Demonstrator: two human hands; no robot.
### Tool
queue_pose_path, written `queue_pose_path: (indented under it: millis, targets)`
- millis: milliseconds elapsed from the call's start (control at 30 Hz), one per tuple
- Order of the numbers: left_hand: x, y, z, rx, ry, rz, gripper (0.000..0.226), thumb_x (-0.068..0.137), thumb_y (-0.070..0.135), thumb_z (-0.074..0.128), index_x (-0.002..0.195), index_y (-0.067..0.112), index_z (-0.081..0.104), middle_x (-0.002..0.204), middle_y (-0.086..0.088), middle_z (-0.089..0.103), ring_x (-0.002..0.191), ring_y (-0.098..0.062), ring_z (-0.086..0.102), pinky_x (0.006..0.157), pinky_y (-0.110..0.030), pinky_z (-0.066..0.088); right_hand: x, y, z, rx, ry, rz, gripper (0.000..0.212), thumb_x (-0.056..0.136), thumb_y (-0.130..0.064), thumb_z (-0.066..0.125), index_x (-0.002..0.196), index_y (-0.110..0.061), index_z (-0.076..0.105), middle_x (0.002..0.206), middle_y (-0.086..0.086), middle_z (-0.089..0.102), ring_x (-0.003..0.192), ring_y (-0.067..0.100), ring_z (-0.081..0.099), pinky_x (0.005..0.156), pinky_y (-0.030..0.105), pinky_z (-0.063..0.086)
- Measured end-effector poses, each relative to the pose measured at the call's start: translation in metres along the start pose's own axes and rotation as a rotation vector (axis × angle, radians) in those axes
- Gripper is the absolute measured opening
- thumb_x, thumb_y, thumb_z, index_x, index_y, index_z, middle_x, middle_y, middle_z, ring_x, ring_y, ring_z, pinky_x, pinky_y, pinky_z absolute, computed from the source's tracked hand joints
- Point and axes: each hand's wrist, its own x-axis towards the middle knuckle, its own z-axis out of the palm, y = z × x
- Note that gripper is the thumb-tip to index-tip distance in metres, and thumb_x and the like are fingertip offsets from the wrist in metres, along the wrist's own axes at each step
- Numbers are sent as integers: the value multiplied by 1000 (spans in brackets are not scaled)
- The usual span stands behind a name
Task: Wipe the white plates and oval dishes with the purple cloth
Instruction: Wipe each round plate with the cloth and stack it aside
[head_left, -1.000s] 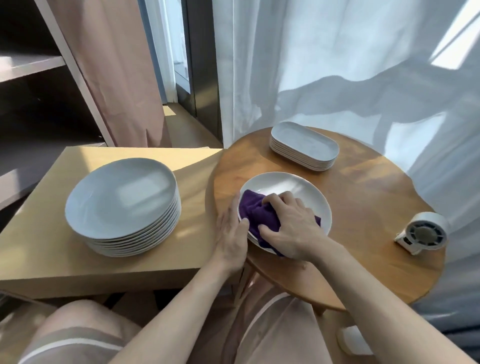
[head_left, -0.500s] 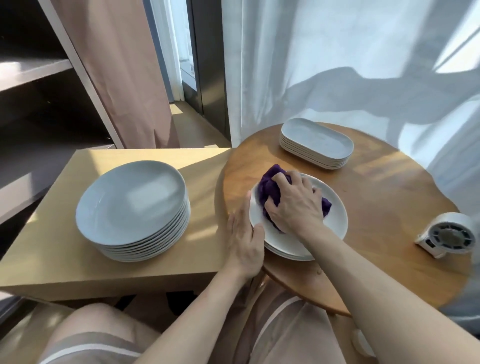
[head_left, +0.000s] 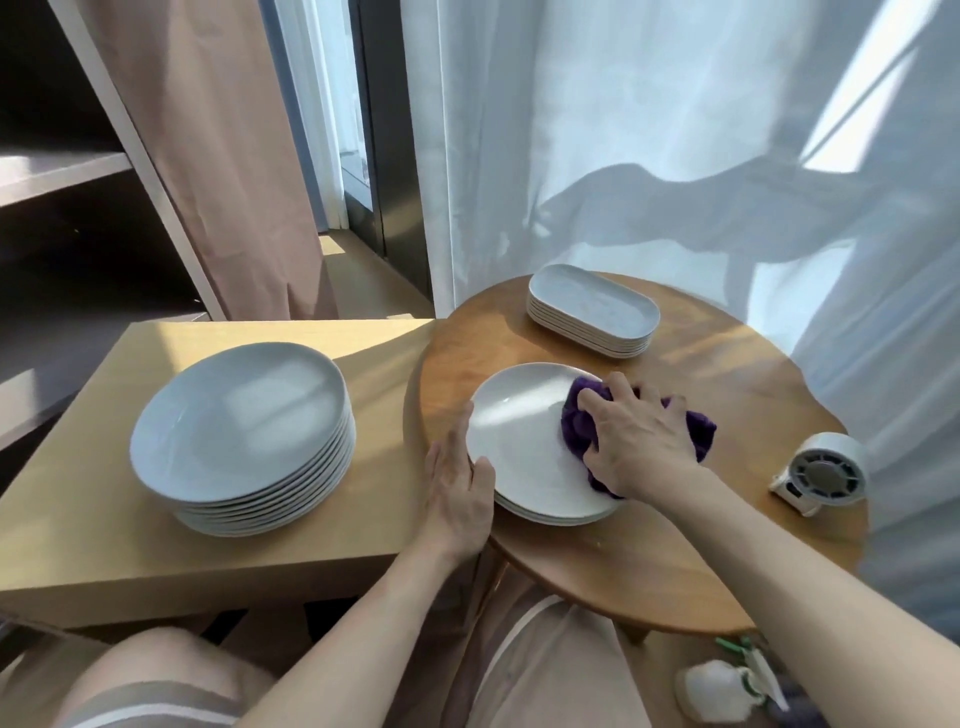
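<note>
Two stacks, the white plates (head_left: 239, 421) on the square surface (head_left: 78, 499) and the oval dishes (head_left: 592, 306), seem unwiped. Your right hand (head_left: 644, 441) bunches the purple cloth (head_left: 576, 426) in a curled grip on the round surface's (head_left: 727, 519) top plate (head_left: 519, 431); your left hand (head_left: 457, 483) braces its rim, fingers straight

The left grip (head_left: 457, 483) and the right grip (head_left: 641, 441) are bare hands. The left forearm (head_left: 358, 629) and right forearm (head_left: 789, 577) run bare to the frame's edge. Loose shorts (head_left: 550, 670) of pale pinkish-beige cloth cover the thighs. On the left leg a broad taupe band (head_left: 150, 699) with a thin white stripe (head_left: 130, 719) trims the hem beside the bare left knee (head_left: 156, 654). A like stripe curves over the right leg.
</note>
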Motion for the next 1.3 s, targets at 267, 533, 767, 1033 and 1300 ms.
queue_pose_path:
  millis: [267,533,767,1033,1300]
  targets:
    - [4,0,-4,64,-19,6,66,96,35,26,161,33,13,161,-1,34,139,-3,24,124,-37,16,-31,-9,-6,373,-177,-81,41,72,-48,57,112,-47,46,119,-12,43,113,23,44,94,43,28]
    - [8,2,-10,62,-61,-36,50,111,41,22,160,38,12,165,4,28,148,-9,20,124,-35,9,-17,-52,6,646,-129,-160,56,72,-50,54,127,-50,49,131,-15,42,120,19,41,100,47,36]
    - [9,2,-7,14,-30,-20,61,100,54,19,159,38,14,160,4,36,136,1,24,124,-41,14,9,-74,22,613,86,-158,52,78,-59,54,129,-47,46,133,-11,44,123,23,43,101,45,33]
    - [8,-7,-3,49,-18,-13,64,101,51,28,161,34,16,164,12,27,149,-10,24,123,-32,16,38,-88,34,461,248,38,59,84,-56,58,137,-36,41,141,4,42,124,33,42,100,53,34]
    - [6,-5,3,-64,-14,-50,66,94,31,30,159,38,16,155,18,26,139,5,21,118,-21,19,50,-46,26,242,225,-9,64,84,-58,58,140,-37,37,143,5,38,122,35,39,99,52,36]
